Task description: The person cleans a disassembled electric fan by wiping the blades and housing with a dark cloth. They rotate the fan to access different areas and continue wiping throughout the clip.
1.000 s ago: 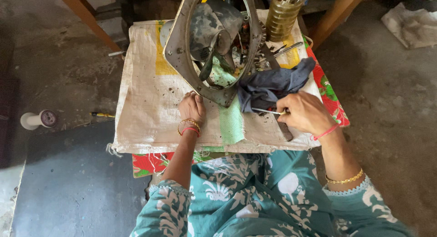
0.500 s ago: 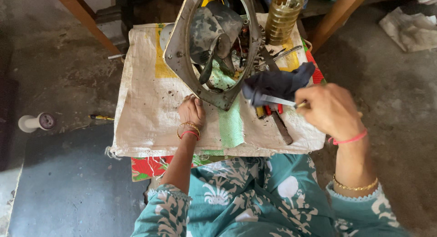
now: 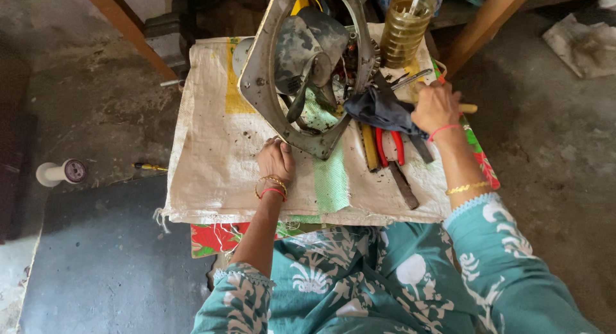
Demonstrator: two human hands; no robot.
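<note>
The left grip [image 3: 276, 161] is resting curled against the metal frame [image 3: 269, 84] just ahead; the right grip [image 3: 435, 106] is clamping a wooden handle [image 3: 470, 108] beside the dark cloth [image 3: 380, 109].

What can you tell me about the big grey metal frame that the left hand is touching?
The big grey metal frame is a rounded ring-shaped casting with flat corner lugs and small bolt holes, dull and stained. It stands tilted on the white woven sack that covers the low table. Through its opening show dark greasy parts and copper-coloured windings. The left hand rests at its lower edge. A green cloth lies beneath its bottom corner, and a dark blue rag lies beside it.
</note>
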